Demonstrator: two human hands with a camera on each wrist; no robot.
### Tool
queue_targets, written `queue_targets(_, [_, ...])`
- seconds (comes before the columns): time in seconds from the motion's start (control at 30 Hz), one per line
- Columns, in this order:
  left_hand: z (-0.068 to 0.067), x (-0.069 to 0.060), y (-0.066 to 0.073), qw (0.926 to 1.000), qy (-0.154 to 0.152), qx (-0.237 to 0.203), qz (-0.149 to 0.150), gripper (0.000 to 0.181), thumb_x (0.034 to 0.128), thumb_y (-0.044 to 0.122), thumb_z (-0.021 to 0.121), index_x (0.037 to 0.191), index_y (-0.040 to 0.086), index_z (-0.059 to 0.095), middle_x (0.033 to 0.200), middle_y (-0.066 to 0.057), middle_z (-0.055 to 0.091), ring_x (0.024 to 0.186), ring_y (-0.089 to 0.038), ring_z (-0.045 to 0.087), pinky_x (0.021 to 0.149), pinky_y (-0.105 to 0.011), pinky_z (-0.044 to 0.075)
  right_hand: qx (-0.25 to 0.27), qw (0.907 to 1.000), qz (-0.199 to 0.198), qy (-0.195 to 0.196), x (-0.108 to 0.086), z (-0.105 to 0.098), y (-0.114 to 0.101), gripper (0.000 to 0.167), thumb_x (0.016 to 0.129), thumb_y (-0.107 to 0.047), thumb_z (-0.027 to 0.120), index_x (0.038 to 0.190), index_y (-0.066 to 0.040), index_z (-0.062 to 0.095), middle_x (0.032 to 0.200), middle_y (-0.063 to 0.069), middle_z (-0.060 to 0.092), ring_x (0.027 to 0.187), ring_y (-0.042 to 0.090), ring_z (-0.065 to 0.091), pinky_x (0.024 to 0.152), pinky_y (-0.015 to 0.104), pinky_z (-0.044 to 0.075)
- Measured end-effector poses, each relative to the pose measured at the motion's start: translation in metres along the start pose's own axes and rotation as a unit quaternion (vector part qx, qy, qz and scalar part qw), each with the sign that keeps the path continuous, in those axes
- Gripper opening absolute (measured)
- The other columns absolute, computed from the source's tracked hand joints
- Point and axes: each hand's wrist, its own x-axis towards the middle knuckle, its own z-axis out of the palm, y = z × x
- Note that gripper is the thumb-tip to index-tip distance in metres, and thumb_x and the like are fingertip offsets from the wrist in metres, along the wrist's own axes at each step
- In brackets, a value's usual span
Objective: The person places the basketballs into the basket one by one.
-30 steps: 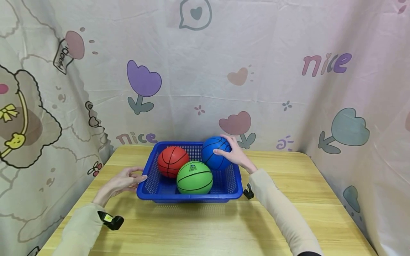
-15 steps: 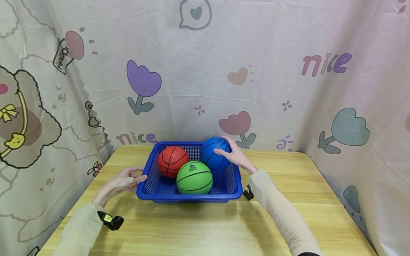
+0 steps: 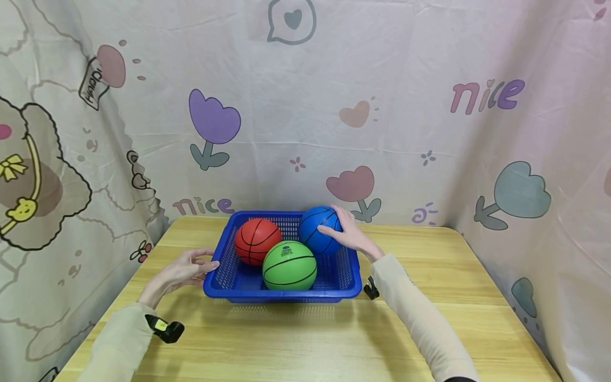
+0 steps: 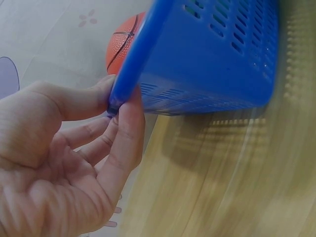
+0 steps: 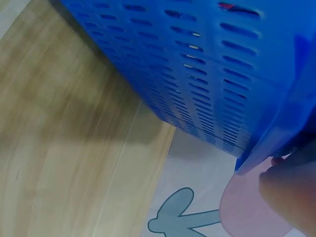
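A blue plastic basket point(image 3: 284, 293) sits on the table with three small basketballs inside. The red basketball point(image 3: 258, 241) lies at the back left and the green basketball point(image 3: 289, 265) in front. At the back right is the blue basketball point(image 3: 319, 231), its lower part hidden by the green one. My right hand point(image 3: 351, 232) holds the blue basketball from the right, thumb in front and fingers over its far side. At the basket's left edge, my left hand point(image 3: 185, 269) pinches the rim between thumb and fingers; the left wrist view shows this grip on the rim point(image 4: 136, 64).
The light wooden table point(image 3: 296, 345) extends around the basket on both sides and in front. A patterned cloth point(image 3: 296, 106) hangs behind the table and along its left and right sides.
The blue basketball has shifted slightly left and down in the basket, and my right hand has moved a little with it. My left hand has stayed on the rim.
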Motion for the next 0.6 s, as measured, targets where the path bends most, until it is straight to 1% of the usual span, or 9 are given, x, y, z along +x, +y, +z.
queue_targets(0.1, [-0.0004, -0.0002, -0.0001, 1.0, 0.0, 0.001, 0.0, 0.074, 0.1025, 0.023, 0.059, 0.153, -0.013, 0.018, 0.129, -0.032, 0.059, 0.088, -0.017, 0.07, 0.078, -0.035, 0.061, -0.016, 0.9998, -0.003, 0.005, 0.0, 0.0015, 0.0017, 0.088, 0.093, -0.052, 0.064, 0.161, -0.018, 0.019, 0.164, 0.016, 0.015, 0.147, 0.037, 0.012, 0.117, 0.064, 0.026])
queue_targets(0.2, [-0.0007, 0.0002, 0.0001, 1.0, -0.001, 0.001, -0.001, 0.074, 0.1024, 0.023, 0.059, 0.153, -0.013, 0.018, 0.129, -0.031, 0.06, 0.088, -0.016, 0.07, 0.078, -0.034, 0.061, -0.015, 0.9999, 0.0, 0.008, 0.0005, 0.002, 0.0033, 0.09, 0.091, -0.051, 0.066, 0.161, -0.021, 0.019, 0.16, 0.015, 0.017, 0.142, 0.035, 0.016, 0.116, 0.062, 0.028])
queue_targets(0.27, [-0.001, 0.0005, 0.0, 1.0, -0.003, 0.0, 0.0, 0.074, 0.1024, 0.023, 0.059, 0.153, -0.014, 0.018, 0.128, -0.031, 0.061, 0.088, -0.016, 0.07, 0.078, -0.034, 0.061, -0.013, 0.9999, 0.0, 0.008, 0.0007, 0.0019, 0.0038, 0.09, 0.091, -0.051, 0.066, 0.161, -0.022, 0.019, 0.159, 0.016, 0.019, 0.142, 0.036, 0.018, 0.115, 0.063, 0.028])
queue_targets(0.33, [-0.0011, 0.0008, -0.0002, 1.0, -0.004, -0.001, 0.0, 0.074, 0.1024, 0.023, 0.059, 0.153, -0.014, 0.018, 0.128, -0.031, 0.061, 0.088, -0.016, 0.07, 0.078, -0.034, 0.061, -0.012, 0.9999, -0.003, 0.01, 0.0002, 0.0016, 0.0041, 0.088, 0.091, -0.051, 0.066, 0.16, -0.021, 0.021, 0.158, 0.016, 0.024, 0.143, 0.038, 0.022, 0.116, 0.064, 0.026])
queue_targets(0.47, [-0.0012, 0.0009, -0.0003, 1.0, -0.006, -0.002, 0.001, 0.075, 0.1025, 0.023, 0.059, 0.153, -0.014, 0.017, 0.128, -0.032, 0.06, 0.088, -0.017, 0.07, 0.079, -0.036, 0.061, -0.008, 0.9998, -0.005, 0.02, -0.0017, 0.0014, 0.0049, 0.081, 0.092, -0.05, 0.066, 0.156, -0.018, 0.029, 0.154, 0.017, 0.035, 0.141, 0.039, 0.03, 0.115, 0.065, 0.023])
queue_targets(0.53, [-0.0011, 0.0007, -0.0002, 1.0, -0.005, -0.003, 0.001, 0.075, 0.1025, 0.022, 0.059, 0.153, -0.014, 0.017, 0.129, -0.031, 0.061, 0.088, -0.017, 0.071, 0.08, -0.036, 0.062, -0.007, 0.9997, -0.004, 0.025, -0.002, 0.0018, 0.0052, 0.078, 0.092, -0.05, 0.066, 0.154, -0.017, 0.033, 0.152, 0.017, 0.039, 0.139, 0.039, 0.033, 0.115, 0.064, 0.025])
queue_targets(0.6, [-0.001, 0.0005, -0.0001, 1.0, -0.005, -0.003, 0.001, 0.074, 0.1025, 0.022, 0.059, 0.153, -0.014, 0.018, 0.128, -0.031, 0.061, 0.088, -0.017, 0.071, 0.079, -0.036, 0.062, -0.009, 0.9996, -0.002, 0.028, -0.0023, 0.0021, 0.0051, 0.076, 0.092, -0.05, 0.067, 0.153, -0.017, 0.036, 0.15, 0.017, 0.042, 0.138, 0.039, 0.036, 0.113, 0.064, 0.029])
